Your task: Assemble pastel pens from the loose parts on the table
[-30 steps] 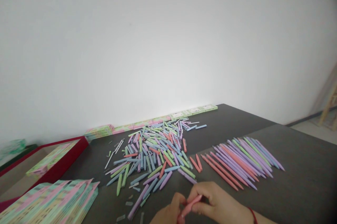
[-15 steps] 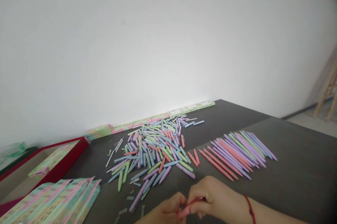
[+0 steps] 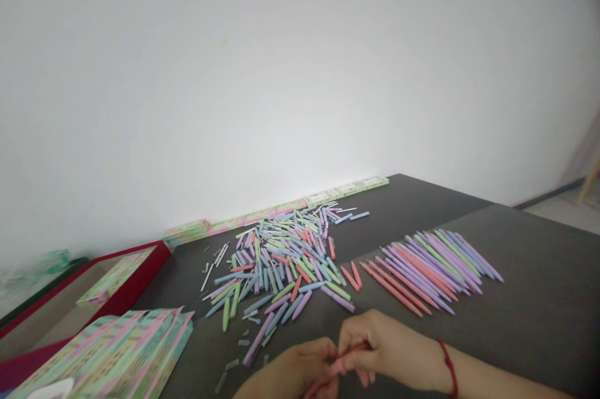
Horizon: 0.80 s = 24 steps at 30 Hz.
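Note:
At the near edge of the table, my left hand (image 3: 300, 364) and my right hand (image 3: 389, 349) meet with curled fingers around a coral-pink pen (image 3: 338, 366). Much of the pen is covered by the fingers. Just beyond the hands lie two short coral pen pieces (image 3: 351, 276). Further right, long pens (image 3: 417, 267) in purple, coral, green and blue lie side by side in a slanted row. A loose heap of pastel pen barrels and caps (image 3: 281, 261) spreads left of the row.
Left, a red-edged open box (image 3: 154, 261) holds a pastel packet (image 3: 112, 277). Overlapping pastel packages (image 3: 140, 349) lie in front of it. Flat boxes (image 3: 347, 189) line the wall (image 3: 300, 74). Small clear pieces (image 3: 232, 364) and thin white refills (image 3: 215, 261) lie near the heap.
The table scene has shifted slightly right in view. My left hand shows more, and more of the coral pen is visible below the fingers. Both hands keep hold of it.

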Motion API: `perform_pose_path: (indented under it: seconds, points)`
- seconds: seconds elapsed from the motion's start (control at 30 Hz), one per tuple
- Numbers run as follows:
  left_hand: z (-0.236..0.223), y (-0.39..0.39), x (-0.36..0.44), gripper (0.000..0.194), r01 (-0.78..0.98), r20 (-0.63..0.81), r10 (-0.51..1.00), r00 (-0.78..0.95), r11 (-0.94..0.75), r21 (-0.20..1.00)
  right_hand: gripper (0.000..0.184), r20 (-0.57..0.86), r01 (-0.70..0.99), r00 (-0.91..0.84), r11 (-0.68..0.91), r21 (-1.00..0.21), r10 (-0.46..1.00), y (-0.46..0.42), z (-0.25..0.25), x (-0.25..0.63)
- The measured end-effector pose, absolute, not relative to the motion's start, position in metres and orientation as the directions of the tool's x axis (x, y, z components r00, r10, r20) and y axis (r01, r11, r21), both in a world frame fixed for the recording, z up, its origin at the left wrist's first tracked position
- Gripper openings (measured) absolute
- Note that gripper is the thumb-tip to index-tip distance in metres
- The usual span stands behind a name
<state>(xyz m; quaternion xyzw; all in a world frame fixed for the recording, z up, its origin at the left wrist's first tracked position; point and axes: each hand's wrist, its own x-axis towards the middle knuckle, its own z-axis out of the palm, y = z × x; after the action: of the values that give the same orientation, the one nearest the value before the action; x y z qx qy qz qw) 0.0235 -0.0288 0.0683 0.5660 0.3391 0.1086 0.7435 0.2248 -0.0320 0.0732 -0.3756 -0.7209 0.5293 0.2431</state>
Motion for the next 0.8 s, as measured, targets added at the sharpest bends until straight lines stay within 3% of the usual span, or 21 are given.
perform_pose_path:
  seconds: [0.13, 0.27, 0.33, 0.4, 0.5, 0.6, 0.7, 0.8]
  points:
    - [0.068, -0.031, 0.027, 0.022, 0.042, -0.357, 0.526, 0.772, 0.519, 0.854, 0.035, -0.15, 0.198, -0.625, -0.031, -0.98, 0.766, -0.025, 0.071, 0.227]
    - [0.059, -0.028, 0.024, 0.029, 0.107, -0.416, 0.512, 0.752, 0.527, 0.843, 0.036, -0.234, 0.222, -0.716, -0.103, -0.97, 0.658, -0.019, 0.069, 0.232]
    - [0.057, -0.026, 0.021, 0.031, 0.2, -0.461, 0.512, 0.725, 0.484, 0.852, 0.033, -0.206, 0.277, -0.731, 0.007, -0.961, 0.65, -0.02, 0.068, 0.235]
    - [0.058, -0.025, 0.021, 0.031, 0.295, -0.496, 0.506, 0.706, 0.426, 0.855, 0.027, -0.1, 0.363, -0.742, 0.271, -0.892, 0.663, -0.024, 0.07, 0.237]
    - [0.061, -0.027, 0.024, 0.024, 0.413, -0.479, 0.586, 0.653, 0.254, 0.874, 0.026, 0.095, 0.441, -0.777, 0.646, -0.623, 0.622, -0.031, 0.075, 0.236]
    - [0.066, -0.029, 0.031, 0.012, 0.546, -0.368, 0.74, 0.563, 0.001, 0.838, 0.029, 0.146, 0.498, -0.784, 0.752, -0.432, 0.603, -0.035, 0.081, 0.232]
    - [0.076, -0.029, 0.038, 0.009, 0.762, -0.234, 0.845, 0.48, -0.269, 0.589, 0.021, 0.09, 0.629, -0.72, 0.703, -0.332, 0.688, -0.033, 0.083, 0.23]
    - [0.085, -0.027, 0.046, 0.022, 0.899, -0.287, 0.86, 0.422, -0.356, 0.256, 0.011, 0.017, 0.734, -0.643, 0.623, -0.271, 0.766, -0.03, 0.083, 0.228]
